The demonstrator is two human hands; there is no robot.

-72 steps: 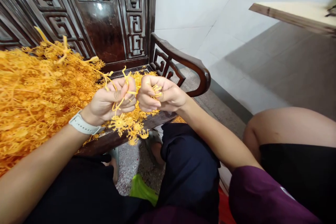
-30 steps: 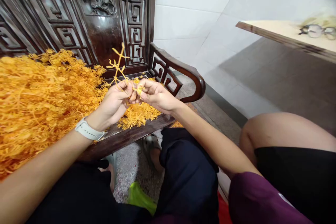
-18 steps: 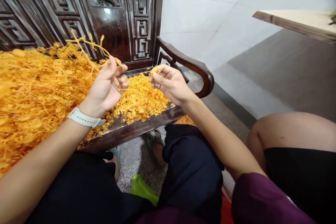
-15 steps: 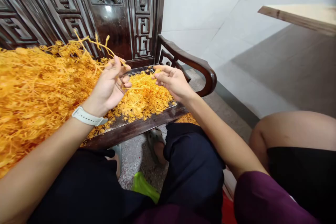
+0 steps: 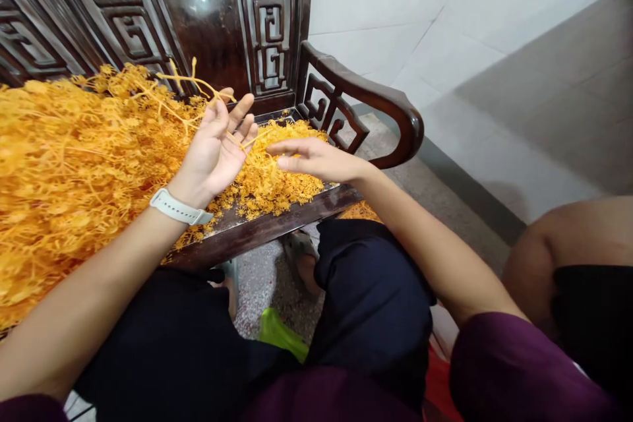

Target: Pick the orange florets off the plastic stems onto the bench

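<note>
A big heap of orange plastic sprigs point(image 5: 69, 165) covers the left of a dark carved wooden bench point(image 5: 277, 221). My left hand point(image 5: 217, 148), with a white watch on the wrist, is open with fingers spread at the heap's right edge; a thin orange stem lies across its fingers. My right hand point(image 5: 309, 159) is stretched out flat and open, palm down, over a smaller pile of loose orange pieces point(image 5: 270, 181) on the seat. The two hands are apart.
The bench's curved armrest point(image 5: 376, 102) stands just right of my right hand. My legs in dark trousers point(image 5: 366, 297) are below, a green slipper point(image 5: 281, 336) on the speckled floor. Another person's bare knee point(image 5: 568, 244) is at the right. White tiled wall behind.
My hands, once closed together on a sprig, have parted and opened. The small piece has left my right hand, which now reaches flat over the loose pile. The view has tipped downward.
</note>
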